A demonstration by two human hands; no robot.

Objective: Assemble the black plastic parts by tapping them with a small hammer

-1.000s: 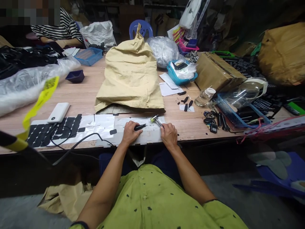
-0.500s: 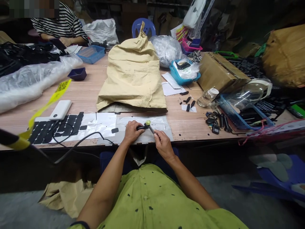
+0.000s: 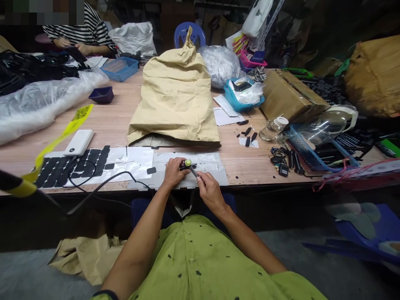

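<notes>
At the left of the frame, a white power bank [image 3: 79,142] lies against the upper edge of a sheet of black stickers [image 3: 98,160]. Just below centre, the left hand [image 3: 175,172] is closed on a small black part [image 3: 183,168] over the grey board [image 3: 220,174]. The hammer [image 3: 193,170] has its head right at that part; whether they touch is hard to tell. Right of it, the right hand [image 3: 211,191] grips the handle, apart from the left. Further right lie black key-like pieces [image 3: 248,141].
</notes>
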